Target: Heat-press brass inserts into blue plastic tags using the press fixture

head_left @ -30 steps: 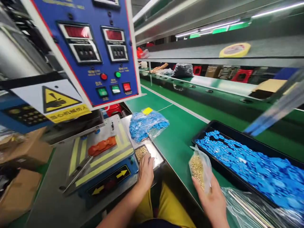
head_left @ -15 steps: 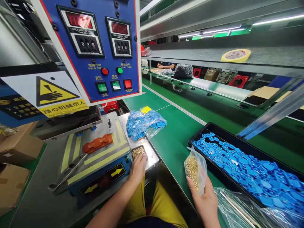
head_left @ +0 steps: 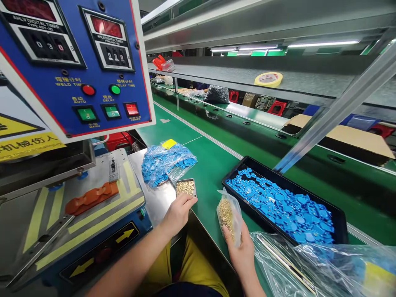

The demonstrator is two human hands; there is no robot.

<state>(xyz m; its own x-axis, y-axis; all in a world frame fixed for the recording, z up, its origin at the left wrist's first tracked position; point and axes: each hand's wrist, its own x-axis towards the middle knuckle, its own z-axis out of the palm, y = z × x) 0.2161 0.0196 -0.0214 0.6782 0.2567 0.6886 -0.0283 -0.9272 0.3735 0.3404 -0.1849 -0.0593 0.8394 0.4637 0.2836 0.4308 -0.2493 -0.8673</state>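
My left hand grips the near edge of a small dark tray filled with tiny brass-coloured metal parts. The tray is over the seam between the metal plate and the green table. In my right hand is a clear plastic bag, its open end up, with many small brass-coloured parts inside. My right thumb presses on the bag's front; the other fingers are behind it. Just behind the small tray lies a clear bag of blue plastic pieces with a yellow label.
A long black tray of blue plastic pieces stands at the right. Clear plastic bags lie before it. A machine with a blue timer panel and an orange block is at my left. A metal post supports the shelf.
My left hand has carried the small tray rightward, from the metal plate towards the green table. My right hand still holds the bag of brass parts. The view has turned right.
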